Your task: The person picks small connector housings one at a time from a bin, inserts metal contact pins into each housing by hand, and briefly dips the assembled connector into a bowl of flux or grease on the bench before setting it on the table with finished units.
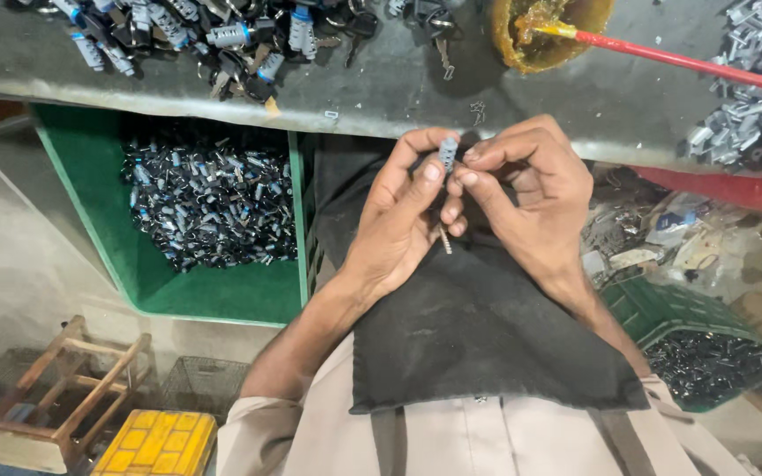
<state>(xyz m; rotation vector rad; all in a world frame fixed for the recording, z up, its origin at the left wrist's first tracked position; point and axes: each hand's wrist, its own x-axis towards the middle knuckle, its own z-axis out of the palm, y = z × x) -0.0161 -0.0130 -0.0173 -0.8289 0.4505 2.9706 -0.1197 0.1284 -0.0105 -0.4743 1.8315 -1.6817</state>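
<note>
I see a small silver lock cylinder (448, 152) pinched between both hands just below the edge of the grey workbench (381, 97), its long axis running roughly up and down in the view, with a thin key or pin (444, 238) sticking out of the fingers toward the lap. My left hand (399, 220) comes in from below, palm turned up and inward, thumb and forefinger closed on the cylinder. My right hand (531, 198) curls in from the other side, fingertips also gripping it, wrist bent down. Under both hands lies a black cloth (478, 335) over the lap. Left of the left hand stands a green crate (213, 295) full of similar cylinders; another green crate (663, 308) sits lower right. Above the hands, a heap of keyed locks (222, 35), a grease bowl (549, 35) with a red-handled brush (690, 63).
</note>
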